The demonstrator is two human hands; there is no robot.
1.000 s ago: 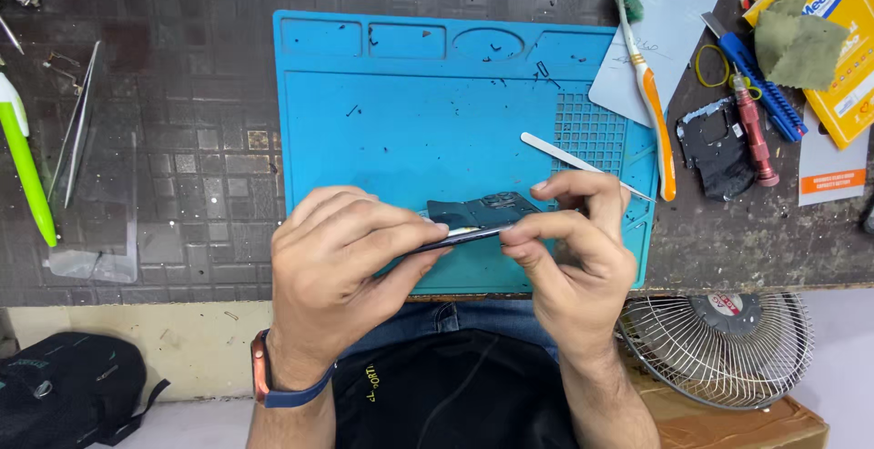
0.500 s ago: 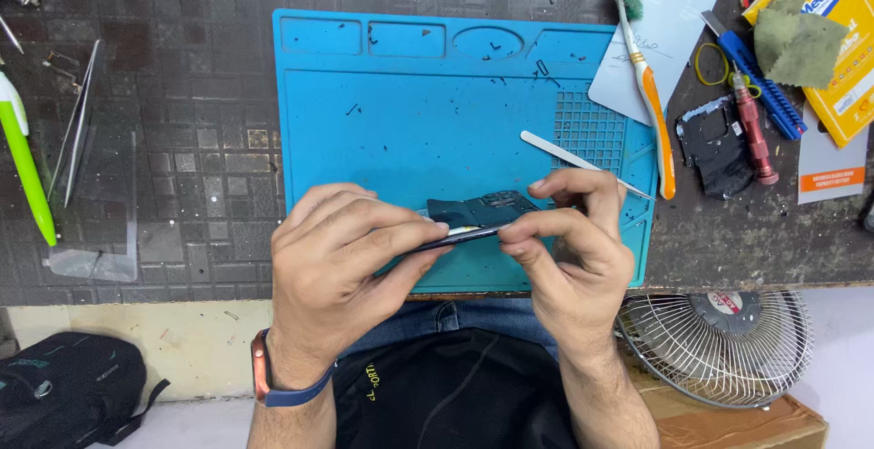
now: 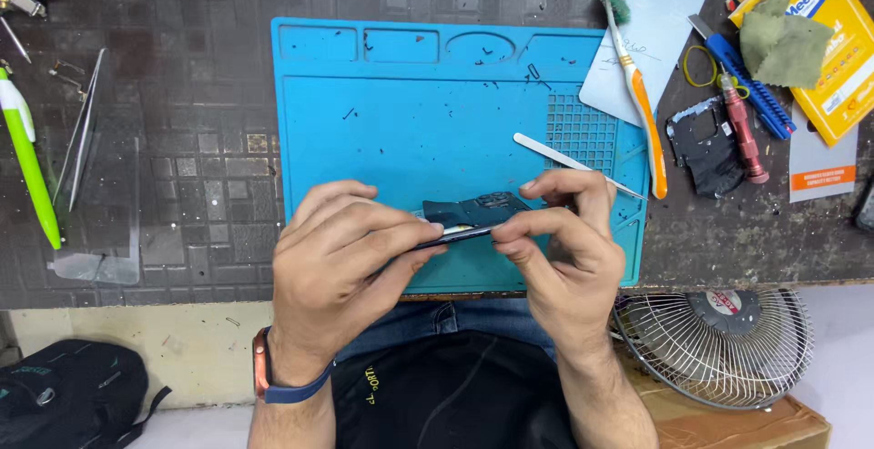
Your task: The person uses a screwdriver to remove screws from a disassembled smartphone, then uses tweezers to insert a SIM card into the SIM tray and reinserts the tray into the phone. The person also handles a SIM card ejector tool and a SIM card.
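Observation:
Both my hands hold a dark, flat phone body [image 3: 473, 217] edge-on above the near part of a blue work mat [image 3: 401, 112]. My left hand [image 3: 341, 262] grips its left end with fingers curled over it. My right hand [image 3: 560, 249] pinches the right end between thumb and fingers. The inside of the phone faces away from me; most of it is hidden by my fingers.
White tweezers [image 3: 574, 162] lie on the mat by my right hand. An orange-handled brush [image 3: 637, 94], a red screwdriver [image 3: 739, 130], a blue tool [image 3: 746, 80] and a dark phone part [image 3: 706, 144] lie to the right. A green pen [image 3: 27, 162] lies far left. A small fan [image 3: 715, 331] stands below.

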